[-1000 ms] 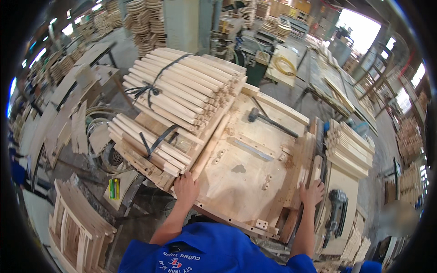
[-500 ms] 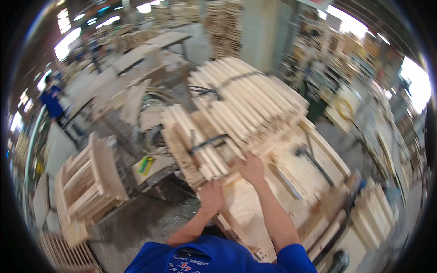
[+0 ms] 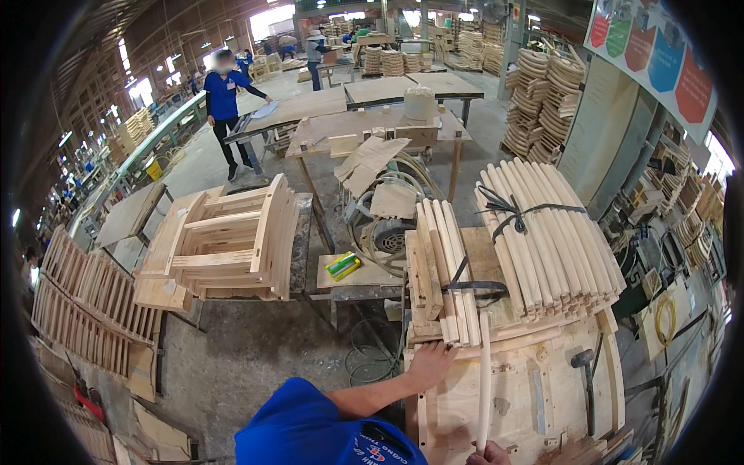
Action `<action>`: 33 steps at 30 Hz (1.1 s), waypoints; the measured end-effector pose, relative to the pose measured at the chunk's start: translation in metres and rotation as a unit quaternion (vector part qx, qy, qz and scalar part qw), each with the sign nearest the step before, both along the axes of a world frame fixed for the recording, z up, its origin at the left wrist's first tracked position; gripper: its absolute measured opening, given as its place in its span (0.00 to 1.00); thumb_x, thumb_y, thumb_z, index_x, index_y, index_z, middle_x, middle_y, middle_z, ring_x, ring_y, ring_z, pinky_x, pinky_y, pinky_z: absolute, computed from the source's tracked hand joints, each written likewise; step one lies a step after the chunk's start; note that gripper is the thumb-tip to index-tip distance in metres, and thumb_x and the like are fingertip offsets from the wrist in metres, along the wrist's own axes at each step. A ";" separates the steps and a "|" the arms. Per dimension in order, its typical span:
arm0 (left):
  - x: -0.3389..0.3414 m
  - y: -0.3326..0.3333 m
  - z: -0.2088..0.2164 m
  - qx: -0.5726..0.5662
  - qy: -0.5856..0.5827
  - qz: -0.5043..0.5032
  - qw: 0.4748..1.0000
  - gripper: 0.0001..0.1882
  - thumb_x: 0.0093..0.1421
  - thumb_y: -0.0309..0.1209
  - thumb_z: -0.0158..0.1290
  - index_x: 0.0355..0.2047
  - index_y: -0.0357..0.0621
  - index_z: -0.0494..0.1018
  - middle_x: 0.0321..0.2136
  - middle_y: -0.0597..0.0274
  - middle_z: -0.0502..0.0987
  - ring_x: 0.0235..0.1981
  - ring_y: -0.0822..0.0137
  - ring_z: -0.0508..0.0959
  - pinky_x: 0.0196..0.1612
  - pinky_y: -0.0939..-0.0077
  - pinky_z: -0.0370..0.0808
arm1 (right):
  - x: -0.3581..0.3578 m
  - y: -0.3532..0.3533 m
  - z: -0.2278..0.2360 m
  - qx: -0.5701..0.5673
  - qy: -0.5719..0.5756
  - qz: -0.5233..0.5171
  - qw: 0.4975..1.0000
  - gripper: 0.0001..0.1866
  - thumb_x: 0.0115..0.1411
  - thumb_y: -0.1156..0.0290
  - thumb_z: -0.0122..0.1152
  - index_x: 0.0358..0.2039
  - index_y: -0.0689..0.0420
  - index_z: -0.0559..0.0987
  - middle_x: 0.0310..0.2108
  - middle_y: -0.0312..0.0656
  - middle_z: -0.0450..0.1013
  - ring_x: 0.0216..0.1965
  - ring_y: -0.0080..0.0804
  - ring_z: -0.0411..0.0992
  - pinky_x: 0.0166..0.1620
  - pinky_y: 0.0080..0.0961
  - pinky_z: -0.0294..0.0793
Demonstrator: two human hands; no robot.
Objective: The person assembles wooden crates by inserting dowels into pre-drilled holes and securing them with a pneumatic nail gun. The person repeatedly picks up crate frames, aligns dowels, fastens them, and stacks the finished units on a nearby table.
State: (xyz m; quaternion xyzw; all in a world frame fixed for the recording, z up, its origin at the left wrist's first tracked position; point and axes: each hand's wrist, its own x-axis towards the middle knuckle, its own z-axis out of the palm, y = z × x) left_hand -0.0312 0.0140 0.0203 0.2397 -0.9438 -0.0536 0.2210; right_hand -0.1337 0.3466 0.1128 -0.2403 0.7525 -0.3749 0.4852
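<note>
My right hand (image 3: pixel 490 456), at the lower edge, is closed on the near end of a slim, pale wooden stick (image 3: pixel 484 387). This stick points away from me across the plywood board (image 3: pixel 508 403). My left hand (image 3: pixel 432 364) lies at the near ends of a small bundle of wooden sticks (image 3: pixel 446 271), fingers stretched out and partly hidden. A loose black strap (image 3: pixel 477 285) lies around that small bundle. Right of it sits a bigger bundle of similar sticks (image 3: pixel 546 240), tied with a black strap.
A hammer (image 3: pixel 585 380) lies on the board's right side. To the left, curved wooden frames (image 3: pixel 232 240) are stacked on a stand. A green and yellow packet (image 3: pixel 342 266) rests beside a motor (image 3: pixel 390 235) with hoses. A co-worker in blue (image 3: pixel 225 97) stands at a far table.
The head view has swung, placing the bench farther right. My right hand has left the bundles and come back toward me, now with one stick. My left hand remains by the small bundle.
</note>
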 end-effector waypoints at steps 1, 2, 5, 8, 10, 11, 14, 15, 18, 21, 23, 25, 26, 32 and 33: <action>-0.001 0.001 0.003 -0.013 -0.005 -0.010 1.000 0.18 0.59 0.32 0.56 0.50 0.45 0.78 0.37 0.53 0.80 0.39 0.55 0.84 0.42 0.59 0.81 | 0.005 -0.001 -0.014 0.044 0.049 0.007 0.998 0.15 0.66 0.58 0.69 0.41 0.59 0.84 0.32 0.47 0.81 0.38 0.49 0.79 0.50 0.47 0.78; -0.005 0.003 0.003 0.012 -0.027 -0.014 0.999 0.18 0.59 0.32 0.56 0.50 0.46 0.78 0.36 0.53 0.80 0.38 0.55 0.84 0.42 0.58 0.81 | 0.008 -0.011 -0.032 0.003 0.060 -0.052 0.997 0.14 0.67 0.63 0.63 0.43 0.61 0.83 0.29 0.44 0.80 0.31 0.38 0.78 0.41 0.39 0.78; -0.005 -0.009 -0.013 0.044 -0.127 -0.009 0.991 0.17 0.59 0.33 0.56 0.48 0.49 0.80 0.31 0.53 0.81 0.37 0.55 0.84 0.40 0.56 0.81 | 0.012 -0.052 -0.064 -0.078 0.280 -0.081 0.953 0.17 0.69 0.65 0.61 0.54 0.60 0.80 0.33 0.52 0.82 0.34 0.49 0.83 0.41 0.40 0.80; -0.003 -0.009 -0.015 0.034 -0.056 0.013 0.998 0.08 0.61 0.35 0.59 0.40 0.51 0.79 0.33 0.54 0.82 0.37 0.51 0.85 0.40 0.53 0.82 | 0.011 -0.048 -0.035 -0.004 0.262 -0.134 0.956 0.17 0.70 0.60 0.62 0.52 0.58 0.82 0.38 0.57 0.80 0.40 0.58 0.80 0.44 0.46 0.79; -0.005 -0.009 -0.014 0.049 -0.031 0.028 0.998 0.13 0.61 0.36 0.62 0.45 0.50 0.80 0.38 0.52 0.82 0.41 0.48 0.84 0.44 0.50 0.81 | 0.008 -0.029 -0.044 0.033 0.315 -0.158 0.935 0.19 0.69 0.58 0.64 0.52 0.57 0.82 0.42 0.58 0.81 0.43 0.60 0.81 0.45 0.48 0.80; -0.006 -0.010 -0.010 0.064 -0.034 0.024 0.997 0.15 0.61 0.37 0.64 0.47 0.49 0.79 0.41 0.50 0.81 0.43 0.45 0.83 0.46 0.48 0.80 | 0.006 -0.023 -0.052 0.049 0.357 -0.166 0.918 0.19 0.69 0.58 0.64 0.52 0.57 0.83 0.42 0.56 0.80 0.43 0.59 0.80 0.45 0.49 0.80; -0.010 -0.005 0.002 0.081 -0.084 0.021 0.993 0.16 0.62 0.36 0.64 0.49 0.46 0.78 0.46 0.47 0.80 0.45 0.42 0.81 0.49 0.45 0.78 | -0.001 -0.020 -0.067 0.083 0.402 -0.176 0.895 0.19 0.68 0.57 0.65 0.53 0.55 0.83 0.42 0.53 0.79 0.43 0.57 0.80 0.45 0.49 0.80; -0.011 -0.003 0.003 0.083 -0.082 0.018 0.993 0.17 0.63 0.36 0.64 0.49 0.46 0.78 0.46 0.47 0.79 0.46 0.42 0.81 0.49 0.46 0.78 | -0.003 -0.025 -0.068 0.088 0.406 -0.176 0.893 0.19 0.68 0.58 0.65 0.54 0.55 0.83 0.42 0.51 0.78 0.43 0.56 0.80 0.45 0.49 0.80; -0.015 -0.002 0.004 0.084 -0.072 0.012 0.994 0.17 0.64 0.36 0.63 0.50 0.45 0.77 0.46 0.47 0.79 0.47 0.42 0.80 0.51 0.46 0.77 | -0.016 -0.038 -0.070 0.098 0.420 -0.174 0.885 0.19 0.68 0.59 0.66 0.55 0.55 0.82 0.40 0.50 0.77 0.43 0.53 0.79 0.45 0.49 0.80; -0.012 -0.003 0.001 0.072 -0.071 0.009 0.995 0.17 0.64 0.36 0.63 0.51 0.45 0.77 0.45 0.47 0.78 0.48 0.42 0.80 0.51 0.46 0.76 | -0.032 -0.047 -0.076 0.094 0.443 -0.155 0.878 0.20 0.67 0.60 0.67 0.56 0.54 0.82 0.40 0.48 0.77 0.44 0.52 0.79 0.45 0.49 0.80; -0.010 -0.002 -0.002 0.069 -0.071 0.011 0.995 0.17 0.64 0.36 0.63 0.51 0.44 0.77 0.44 0.47 0.78 0.47 0.42 0.79 0.51 0.46 0.76 | -0.038 -0.047 -0.081 0.083 0.454 -0.136 0.877 0.20 0.66 0.61 0.67 0.56 0.54 0.82 0.41 0.48 0.77 0.44 0.52 0.79 0.45 0.48 0.80; -0.009 -0.002 -0.005 0.080 -0.083 0.021 0.993 0.18 0.65 0.37 0.63 0.52 0.45 0.78 0.44 0.48 0.79 0.48 0.43 0.80 0.51 0.45 0.76 | -0.041 -0.042 -0.084 0.063 0.463 -0.123 0.876 0.20 0.66 0.62 0.68 0.56 0.54 0.81 0.41 0.48 0.77 0.45 0.52 0.79 0.45 0.48 0.80; -0.009 -0.001 -0.006 0.086 -0.089 0.026 0.992 0.18 0.65 0.37 0.62 0.52 0.46 0.78 0.44 0.49 0.79 0.48 0.43 0.80 0.52 0.45 0.76 | -0.042 -0.042 -0.087 0.053 0.473 -0.126 0.871 0.20 0.65 0.62 0.68 0.55 0.54 0.81 0.41 0.47 0.77 0.45 0.51 0.78 0.45 0.47 0.80; -0.010 -0.002 -0.005 0.047 -0.086 0.007 0.995 0.17 0.66 0.38 0.62 0.52 0.46 0.78 0.43 0.49 0.79 0.47 0.43 0.80 0.51 0.45 0.76 | -0.047 -0.044 -0.119 -0.007 0.545 -0.155 0.824 0.21 0.60 0.65 0.69 0.54 0.56 0.82 0.39 0.44 0.76 0.43 0.47 0.74 0.49 0.45 0.75; -0.009 -0.002 -0.004 0.041 -0.079 0.009 0.996 0.17 0.66 0.38 0.62 0.51 0.46 0.78 0.43 0.49 0.79 0.47 0.43 0.80 0.50 0.45 0.76 | -0.045 -0.046 -0.123 -0.003 0.560 -0.153 0.814 0.21 0.59 0.66 0.69 0.54 0.55 0.83 0.39 0.44 0.76 0.44 0.47 0.73 0.50 0.45 0.74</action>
